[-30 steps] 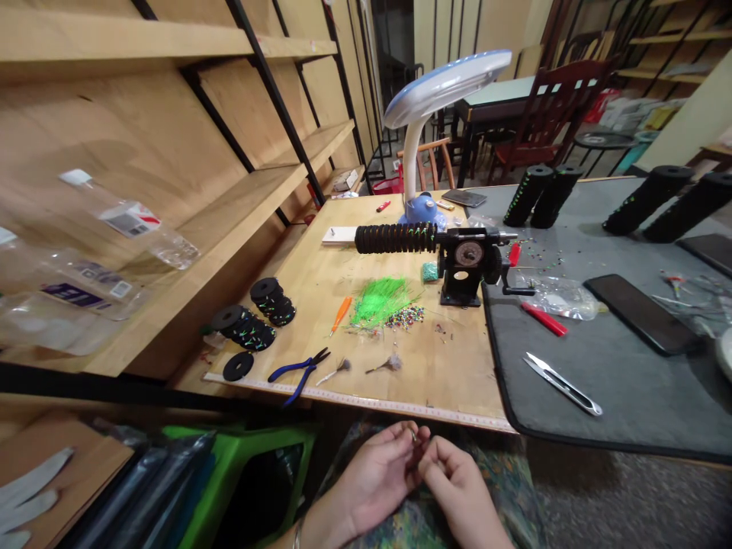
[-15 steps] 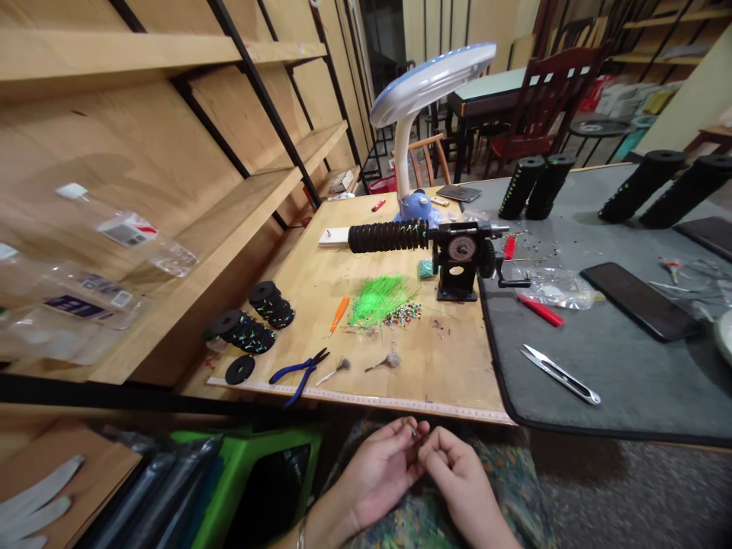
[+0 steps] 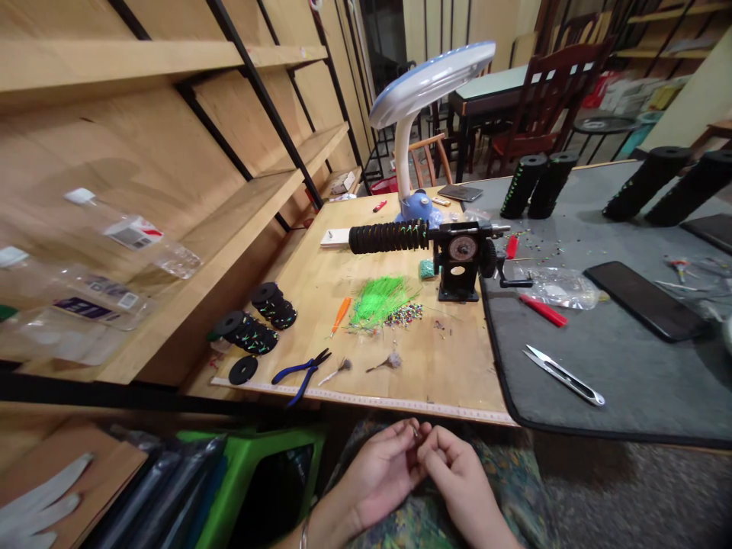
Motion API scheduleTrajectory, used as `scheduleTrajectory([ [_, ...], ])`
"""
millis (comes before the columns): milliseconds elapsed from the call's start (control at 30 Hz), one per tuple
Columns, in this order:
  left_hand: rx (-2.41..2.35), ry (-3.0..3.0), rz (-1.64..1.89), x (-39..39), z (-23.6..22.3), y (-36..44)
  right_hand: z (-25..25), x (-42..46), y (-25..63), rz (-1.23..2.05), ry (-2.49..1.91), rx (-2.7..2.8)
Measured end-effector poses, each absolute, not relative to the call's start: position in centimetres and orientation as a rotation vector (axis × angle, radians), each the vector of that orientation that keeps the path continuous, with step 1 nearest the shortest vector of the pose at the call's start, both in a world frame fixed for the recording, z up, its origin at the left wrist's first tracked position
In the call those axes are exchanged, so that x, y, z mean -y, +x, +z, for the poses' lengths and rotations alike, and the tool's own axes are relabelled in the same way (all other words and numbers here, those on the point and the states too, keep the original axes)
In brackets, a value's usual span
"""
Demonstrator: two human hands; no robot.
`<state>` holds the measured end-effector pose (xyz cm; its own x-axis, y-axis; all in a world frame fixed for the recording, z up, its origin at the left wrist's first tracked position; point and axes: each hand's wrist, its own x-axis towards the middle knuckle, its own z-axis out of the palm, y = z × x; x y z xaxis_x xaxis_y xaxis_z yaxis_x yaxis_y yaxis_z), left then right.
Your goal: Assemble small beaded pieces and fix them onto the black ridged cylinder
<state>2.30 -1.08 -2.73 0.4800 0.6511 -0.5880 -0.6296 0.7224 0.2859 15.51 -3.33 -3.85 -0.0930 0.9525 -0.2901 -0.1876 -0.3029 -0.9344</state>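
Pinching one tiny item [image 3: 415,432], left hand [image 3: 382,474] adjoins right hand [image 3: 456,474], whose grip's unclear.

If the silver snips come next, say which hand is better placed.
Right hand, probably: it is nearer the silver snips, on the gray mat to its right; the left hand is farther.

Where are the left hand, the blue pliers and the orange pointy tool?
Left hand [image 3: 380,476], head view: on the middle of the hand.
Blue pliers [image 3: 312,364], head view: on the pivot.
Orange pointy tool [image 3: 341,313], head view: on the handle.
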Motion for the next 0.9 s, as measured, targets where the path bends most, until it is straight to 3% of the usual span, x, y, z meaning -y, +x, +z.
scheduleTrajectory([
  [900, -0.836, 0.28, 0.873, 1.2, -2.0, 2.9, -4.8, 3.3, 15.1, 1.716, -1.117, 0.764],
])
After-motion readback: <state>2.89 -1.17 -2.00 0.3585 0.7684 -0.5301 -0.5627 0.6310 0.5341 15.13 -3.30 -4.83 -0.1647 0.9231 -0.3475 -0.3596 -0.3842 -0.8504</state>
